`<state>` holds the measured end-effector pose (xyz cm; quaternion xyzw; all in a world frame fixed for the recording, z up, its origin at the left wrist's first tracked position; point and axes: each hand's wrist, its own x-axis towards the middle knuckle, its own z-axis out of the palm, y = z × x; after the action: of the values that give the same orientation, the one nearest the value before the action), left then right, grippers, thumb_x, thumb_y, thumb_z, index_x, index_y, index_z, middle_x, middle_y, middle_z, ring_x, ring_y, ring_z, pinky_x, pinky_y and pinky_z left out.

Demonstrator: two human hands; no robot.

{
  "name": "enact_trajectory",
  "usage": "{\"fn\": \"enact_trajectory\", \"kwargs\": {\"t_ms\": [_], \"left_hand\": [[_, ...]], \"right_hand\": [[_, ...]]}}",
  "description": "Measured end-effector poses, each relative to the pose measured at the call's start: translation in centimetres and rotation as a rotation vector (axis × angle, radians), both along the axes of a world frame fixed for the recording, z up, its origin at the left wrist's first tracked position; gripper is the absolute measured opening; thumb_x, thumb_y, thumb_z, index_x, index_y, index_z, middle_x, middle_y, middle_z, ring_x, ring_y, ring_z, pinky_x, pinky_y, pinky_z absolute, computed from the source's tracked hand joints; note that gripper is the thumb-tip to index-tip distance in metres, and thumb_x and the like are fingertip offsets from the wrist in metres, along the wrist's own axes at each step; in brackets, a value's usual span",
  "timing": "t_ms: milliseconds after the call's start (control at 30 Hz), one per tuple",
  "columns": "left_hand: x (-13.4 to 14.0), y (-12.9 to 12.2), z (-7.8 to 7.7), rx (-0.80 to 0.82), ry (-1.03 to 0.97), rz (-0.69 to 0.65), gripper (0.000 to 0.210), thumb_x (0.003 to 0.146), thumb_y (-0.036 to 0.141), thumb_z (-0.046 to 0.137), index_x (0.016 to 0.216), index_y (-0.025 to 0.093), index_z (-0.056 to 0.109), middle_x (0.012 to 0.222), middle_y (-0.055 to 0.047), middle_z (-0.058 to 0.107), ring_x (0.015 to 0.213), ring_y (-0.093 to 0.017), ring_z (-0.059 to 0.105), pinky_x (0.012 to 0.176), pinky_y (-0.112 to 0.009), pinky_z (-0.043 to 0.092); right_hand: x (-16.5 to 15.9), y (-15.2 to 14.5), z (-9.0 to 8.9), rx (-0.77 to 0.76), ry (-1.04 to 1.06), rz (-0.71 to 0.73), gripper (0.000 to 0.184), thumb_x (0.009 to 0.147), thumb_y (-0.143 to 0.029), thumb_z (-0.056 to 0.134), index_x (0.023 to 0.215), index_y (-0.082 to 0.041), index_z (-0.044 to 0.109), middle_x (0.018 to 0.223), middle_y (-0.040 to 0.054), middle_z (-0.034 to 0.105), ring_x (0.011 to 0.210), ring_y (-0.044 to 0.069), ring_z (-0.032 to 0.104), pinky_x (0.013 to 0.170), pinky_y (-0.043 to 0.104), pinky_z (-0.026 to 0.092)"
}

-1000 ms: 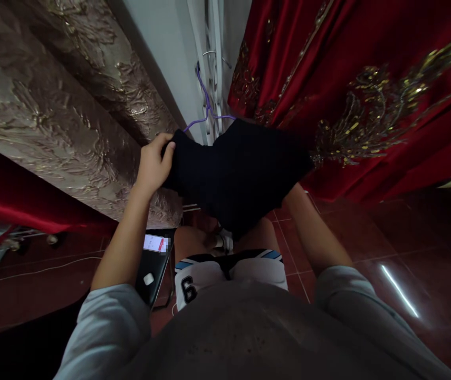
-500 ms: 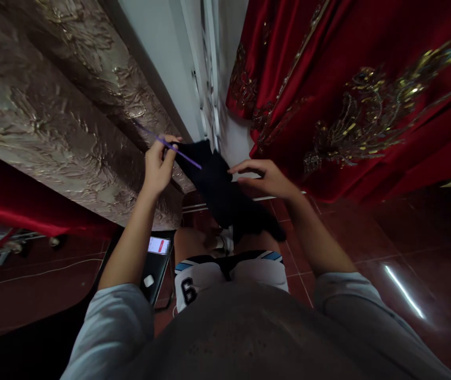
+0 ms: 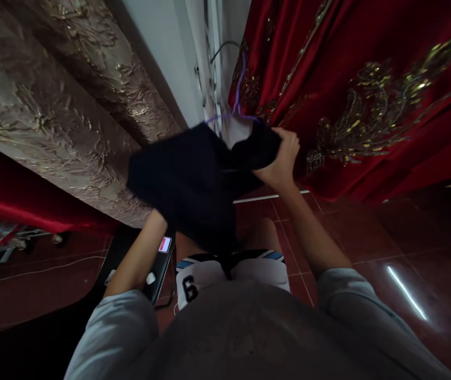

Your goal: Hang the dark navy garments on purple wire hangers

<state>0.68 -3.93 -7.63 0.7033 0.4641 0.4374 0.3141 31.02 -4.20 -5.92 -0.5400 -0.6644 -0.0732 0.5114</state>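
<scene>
A dark navy shirt (image 3: 193, 179) spreads out in front of me, its neck opening towards the wall. A thin purple hanger (image 3: 238, 105) shows at its neck, with the hook pointing away from me. My right hand (image 3: 282, 158) has its fingers wrapped round the shirt's right shoulder. The shirt's left part covers my left hand; only the wrist and forearm come out below the cloth, so its fingers are hidden.
Red curtain-like cloth with gold sequins (image 3: 352, 116) hangs at right, and textured beige cloth (image 3: 70, 100) at left. White metal rails (image 3: 211, 63) run along the wall. A phone (image 3: 165, 244) and a small white case (image 3: 151, 278) lie on a black surface at lower left.
The shirt, bunched before, is now spread wide and turned. The hanger has swung from my left hand to the shirt's far side. My right hand has taken hold; the left has gone behind the cloth.
</scene>
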Motion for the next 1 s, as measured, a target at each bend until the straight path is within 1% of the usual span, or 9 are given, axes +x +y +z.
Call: {"fn": "enact_trajectory", "kwargs": {"t_ms": [167,267,400,500,600,767,833,900,1000], "left_hand": [[-2.4,-3.0,-2.6,-0.186,-0.473,0.114,0.085,0.096,0.079,0.006,0.146,0.026,0.051,0.154,-0.012,0.054,0.145,-0.03,0.05,0.114,-0.051,0.051],[-2.0,-4.2,-4.4,-0.148,-0.488,0.28,0.071,0.095,0.078,0.034,0.146,0.031,0.049,0.154,-0.008,0.054,0.153,-0.028,0.039,0.124,-0.049,0.04],[-0.6,-5.7,-7.1,-0.206,-0.369,0.458,0.062,0.085,0.051,0.071,0.137,0.024,0.053,0.146,-0.011,0.06,0.142,-0.03,0.052,0.125,-0.048,0.038],[1.6,-7.1,-8.2,-0.344,-0.522,0.554,0.043,0.083,0.043,0.071,0.116,0.017,0.064,0.128,-0.014,0.07,0.126,-0.031,0.063,0.115,-0.048,0.047],[3.9,-8.4,-8.4,-0.392,-0.708,0.601,0.033,0.08,0.037,0.074,0.106,0.017,0.067,0.119,-0.01,0.073,0.121,-0.028,0.066,0.114,-0.043,0.047],[4.8,-10.0,-7.6,-0.306,-0.715,0.619,0.037,0.085,0.035,0.07,0.118,0.019,0.062,0.131,-0.012,0.067,0.126,-0.027,0.062,0.118,-0.043,0.043],[4.5,-10.6,-7.8,-0.094,-0.572,0.642,0.051,0.087,0.03,0.068,0.134,0.02,0.053,0.145,-0.013,0.056,0.138,-0.026,0.053,0.123,-0.043,0.035],[4.5,-10.9,-8.7,0.099,-0.373,0.659,0.061,0.086,0.023,0.066,0.143,0.021,0.043,0.153,-0.013,0.046,0.146,-0.026,0.043,0.126,-0.044,0.029],[5.8,-10.8,-10.9,0.069,-0.14,0.424,0.042,0.086,0.019,0.063,0.127,0.019,0.055,0.134,-0.014,0.059,0.13,-0.027,0.055,0.115,-0.046,0.039]], "right_hand": [[0.2,0.2,4.7,-0.078,-0.064,-0.03,0.071,0.081,-0.043,0.073,0.142,-0.022,0.045,0.138,0.0197,0.051,0.126,0.038,0.045,0.109,0.063,0.036],[0.3,-0.7,5.9,-0.097,-0.168,0.05,0.078,0.075,-0.034,0.075,0.146,-0.021,0.045,0.139,0.0193,0.05,0.125,0.037,0.044,0.11,0.06,0.036],[2.0,-2.3,5.5,-0.044,-0.27,0.167,0.083,0.07,-0.036,0.073,0.147,-0.02,0.047,0.139,0.0151,0.052,0.131,0.038,0.042,0.115,0.059,0.033],[1.0,-3.1,2.7,-0.02,-0.137,0.185,0.073,0.077,-0.047,0.069,0.143,-0.023,0.048,0.142,0.0119,0.05,0.137,0.038,0.039,0.114,0.06,0.033],[-3.2,-3.5,-2.7,-0.068,0.213,0.091,0.057,0.081,-0.046,0.068,0.129,-0.02,0.051,0.125,0.0117,0.057,0.116,0.028,0.055,0.1,0.048,0.046],[-9.1,-5.3,-11.9,-0.672,0.626,0.16,0.026,0.071,-0.034,0.067,0.086,-0.021,0.05,0.078,0.0006,0.057,0.068,0.015,0.052,0.065,0.031,0.045],[-9.5,-6.6,-13.4,-0.786,0.709,0.213,0.027,0.074,-0.04,0.065,0.074,-0.023,0.044,0.064,-0.0029,0.05,0.06,0.014,0.048,0.058,0.029,0.039],[-9.5,-7.8,-13.5,-0.753,0.749,0.221,0.033,0.079,-0.048,0.063,0.069,-0.023,0.043,0.059,-0.0038,0.046,0.057,0.013,0.046,0.055,0.027,0.036],[-9.5,-8.7,-12.4,-0.726,0.701,0.25,0.041,0.081,-0.055,0.064,0.063,-0.021,0.049,0.056,-0.0024,0.048,0.055,0.012,0.044,0.054,0.027,0.033]]}}
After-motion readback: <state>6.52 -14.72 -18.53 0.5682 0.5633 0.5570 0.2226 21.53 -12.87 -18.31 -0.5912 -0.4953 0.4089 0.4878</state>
